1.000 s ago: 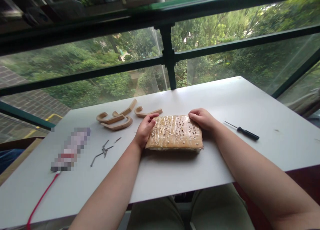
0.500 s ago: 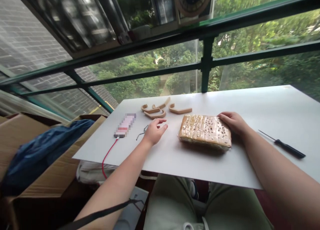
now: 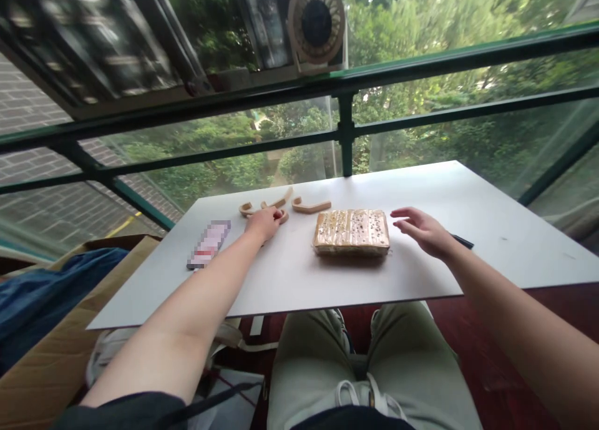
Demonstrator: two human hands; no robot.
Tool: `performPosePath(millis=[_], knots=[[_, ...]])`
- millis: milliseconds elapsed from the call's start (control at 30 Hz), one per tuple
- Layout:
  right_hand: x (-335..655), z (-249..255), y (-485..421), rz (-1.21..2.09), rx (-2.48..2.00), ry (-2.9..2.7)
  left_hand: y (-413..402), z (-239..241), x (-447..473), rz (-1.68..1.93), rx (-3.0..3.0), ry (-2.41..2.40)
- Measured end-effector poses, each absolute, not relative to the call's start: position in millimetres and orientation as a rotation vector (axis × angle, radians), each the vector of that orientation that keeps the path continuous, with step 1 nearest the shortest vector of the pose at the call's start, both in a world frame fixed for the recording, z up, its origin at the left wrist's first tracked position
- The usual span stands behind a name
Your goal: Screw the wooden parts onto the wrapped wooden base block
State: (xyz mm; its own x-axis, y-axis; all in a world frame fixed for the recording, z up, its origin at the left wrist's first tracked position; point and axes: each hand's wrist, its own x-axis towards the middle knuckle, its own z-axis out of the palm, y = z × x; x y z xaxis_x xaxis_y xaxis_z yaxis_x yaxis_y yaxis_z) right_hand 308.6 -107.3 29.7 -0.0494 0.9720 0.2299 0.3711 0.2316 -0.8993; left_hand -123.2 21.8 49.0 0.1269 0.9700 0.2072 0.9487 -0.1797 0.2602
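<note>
My left hand (image 3: 263, 224) reaches to the far side of the table, its fingers closed on the nearest of several curved wooden hooks (image 3: 284, 216); much of that hook is hidden behind the hand. Another wooden hook (image 3: 312, 206) lies just to the right. A tape-wrapped block (image 3: 352, 231), its top covered with small dark marks, rests flat on the table. To its right hovers my right hand (image 3: 421, 231), open and apart from it, fingers pointing left. A black screwdriver (image 3: 463, 240) shows only in part behind my right wrist.
A phone (image 3: 209, 244) lies at the left of the white table (image 3: 290, 286). Beyond the far edge stand green window bars (image 3: 345, 130). A cardboard box (image 3: 79, 311) holding blue cloth is at the lower left, and my legs are below the near edge.
My left hand has moved forward to the hooks and closed on one. My right hand has let go of the block and drawn away from it. The view has shifted right.
</note>
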Motion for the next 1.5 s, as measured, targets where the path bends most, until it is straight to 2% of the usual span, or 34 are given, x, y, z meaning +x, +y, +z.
performPosePath(millis=[100, 267, 433, 600, 733, 900, 1167, 1500], knots=[[298.8, 31.3, -142.7, 0.857, -1.26, -1.721, 20.2, 49.1, -121.0, 0.535, 2.31, 1.993], [275.1, 18.3, -153.7, 0.56, -1.224, -1.947, 1.4, 66.3, -118.9, 0.895, 2.491, 1.777], [260.8, 0.8, -149.5, 0.444, -1.234, -1.817, -46.3, 98.7, -109.1, 1.347, 2.439, 1.453], [252.0, -7.1, -160.2, 0.39, -1.191, -1.712, -106.7, 121.1, -83.1, 1.516, 2.306, 1.133], [255.2, -7.0, -166.1, 0.478, -1.181, -1.679, -130.7, 132.9, -54.0, 1.507, 2.235, 0.865], [263.7, -8.6, -162.0, 0.514, -1.126, -1.696, -122.0, 139.5, -10.9, 1.42, 1.911, 0.647], [267.8, -17.6, -153.4, 0.411, -1.087, -1.757, -79.3, 108.1, 36.8, 1.075, 1.367, 0.601], [267.6, -18.1, -149.4, 0.376, -1.07, -1.748, -49.8, 91.2, 76.4, 0.982, 1.108, 0.637]])
